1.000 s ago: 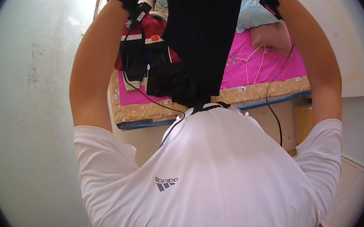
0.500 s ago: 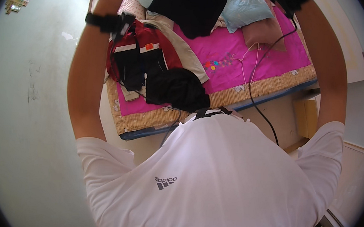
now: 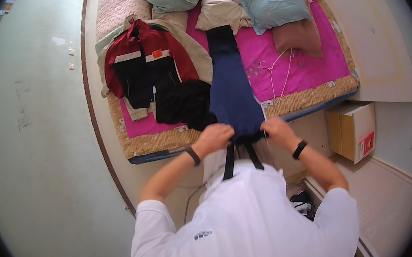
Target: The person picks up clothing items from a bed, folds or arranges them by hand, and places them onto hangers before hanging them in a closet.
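A pair of dark blue trousers [image 3: 237, 91], seemingly laid lengthwise, stretches across the bed from the pillows to its near edge. My left hand [image 3: 217, 135] is closed on the left corner of the near end. At the right corner, my right hand [image 3: 280, 133] grips the same end, its fingers bent around the cloth. Just left of the trousers lies a crumpled black garment [image 3: 183, 103]. Beyond that, a red, white and black jacket [image 3: 145, 62] is spread over a pale garment [image 3: 194, 49]. A white clothes hanger [image 3: 272, 75] rests to the right.
The bed has a magenta sheet [image 3: 323, 65] over a tan mat [image 3: 304, 97]. Pillows, including a light blue one [image 3: 269, 7] and a brown one [image 3: 301, 38], are piled at the far side. A box [image 3: 354, 131] stands by the right wall.
Both arms have come down from high in front to the bed's near edge. The dark garment that hung raised now lies stretched over the sheet, its near end in my hands.
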Action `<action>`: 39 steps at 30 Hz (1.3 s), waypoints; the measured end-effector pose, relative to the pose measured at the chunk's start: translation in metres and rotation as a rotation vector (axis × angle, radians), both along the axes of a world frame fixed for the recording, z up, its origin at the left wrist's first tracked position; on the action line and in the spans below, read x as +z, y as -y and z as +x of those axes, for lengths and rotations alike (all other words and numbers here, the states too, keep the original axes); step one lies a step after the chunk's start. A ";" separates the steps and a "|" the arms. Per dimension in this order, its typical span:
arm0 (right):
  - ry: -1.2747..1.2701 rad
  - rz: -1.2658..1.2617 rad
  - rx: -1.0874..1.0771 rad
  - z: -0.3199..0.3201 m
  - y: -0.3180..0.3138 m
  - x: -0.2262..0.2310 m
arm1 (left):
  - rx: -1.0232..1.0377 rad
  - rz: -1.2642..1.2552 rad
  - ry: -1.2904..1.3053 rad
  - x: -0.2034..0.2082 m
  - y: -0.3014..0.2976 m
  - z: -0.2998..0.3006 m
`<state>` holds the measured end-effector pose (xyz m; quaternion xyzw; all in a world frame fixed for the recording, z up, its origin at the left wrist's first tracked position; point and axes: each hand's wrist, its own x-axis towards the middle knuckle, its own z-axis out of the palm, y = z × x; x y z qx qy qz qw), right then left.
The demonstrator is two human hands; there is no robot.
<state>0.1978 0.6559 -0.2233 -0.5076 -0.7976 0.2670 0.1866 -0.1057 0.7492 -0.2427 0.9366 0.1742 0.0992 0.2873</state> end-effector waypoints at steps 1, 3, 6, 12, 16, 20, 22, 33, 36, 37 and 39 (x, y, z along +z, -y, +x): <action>0.006 -0.072 -0.014 -0.004 0.020 -0.028 | -0.005 -0.070 -0.062 -0.026 0.018 0.001; 0.006 -0.226 -0.052 -0.017 0.062 -0.077 | 0.043 -0.240 -0.178 -0.078 0.057 -0.005; 0.024 -0.471 -0.109 -0.039 0.108 -0.124 | 0.061 -0.403 -0.337 -0.135 0.121 -0.015; 0.024 -0.745 -0.084 -0.041 0.125 -0.157 | 0.090 -0.701 -0.420 -0.159 0.164 -0.022; -0.058 -0.729 -0.274 -0.026 0.083 -0.172 | 0.248 -0.749 -0.504 -0.158 0.104 -0.006; -0.366 -0.552 -0.572 -0.005 -0.024 -0.166 | 0.426 -0.439 0.017 -0.168 -0.015 0.033; -0.415 -0.447 -0.662 0.008 -0.097 -0.161 | 0.487 -0.438 -0.025 -0.168 -0.088 0.059; -0.101 -0.350 -0.836 0.094 -0.274 -0.352 | 1.061 -0.284 0.010 -0.293 -0.269 0.098; -0.092 -0.437 -0.936 0.086 -0.184 -0.400 | 1.228 -0.450 0.082 -0.318 -0.173 0.068; -0.207 -0.558 -0.989 0.073 -0.155 -0.404 | 1.314 -0.514 0.156 -0.328 -0.130 0.051; -0.447 -0.756 -1.088 0.046 -0.096 -0.415 | 1.435 -0.763 0.044 -0.345 -0.048 0.031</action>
